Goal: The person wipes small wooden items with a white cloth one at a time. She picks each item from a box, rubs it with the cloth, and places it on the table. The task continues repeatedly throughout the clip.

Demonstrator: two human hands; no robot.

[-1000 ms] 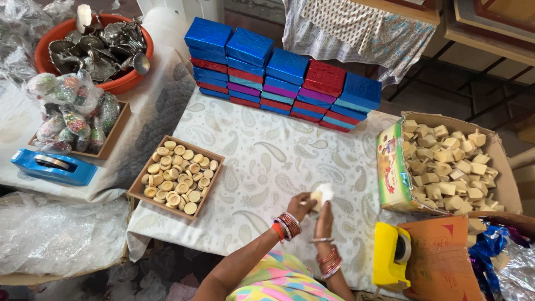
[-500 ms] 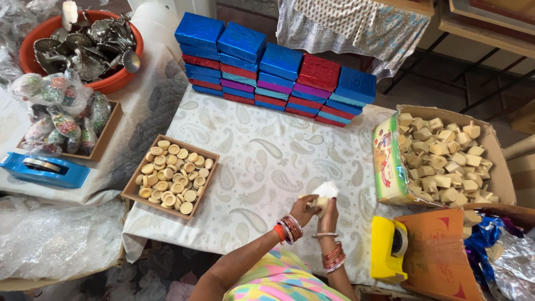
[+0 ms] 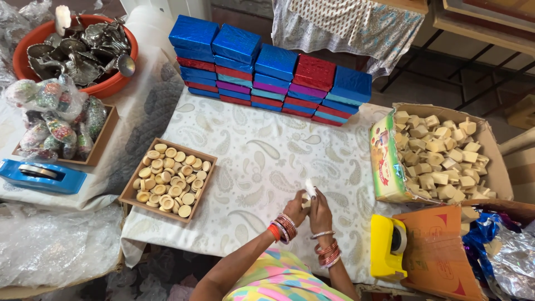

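holding a small white piece (image 3: 310,187) between them, the left hand (image 3: 296,208) and the right hand (image 3: 321,210) meet low over the patterned cloth (image 3: 251,150), fingers curled tight around it; a pale block seems tucked under the left fingers, though it is too small to tell for sure. both hands are closed on the piece, which pokes up just above the fingertips. orange and silver bangles (image 3: 281,228) sit on the left wrist, more on the right.

out to the left of the grip, a shallow wooden tray (image 3: 129,194) holds round pale discs. farther left of that lies a blue tape dispenser (image 3: 39,176), and beyond it a box of wrapped colourful items (image 3: 56,120) and an orange tub (image 3: 114,83) full of silvery metal pieces. straight ahead of the hands, well apart, stands a row of stacked shiny boxes (image 3: 267,72), blue with red and purple among them. to the right of the grip, a cardboard carton (image 3: 384,161) is heaped with pale wooden blocks. near the right wrist sits a yellow tape dispenser (image 3: 385,245) beside an orange carton (image 3: 434,251).
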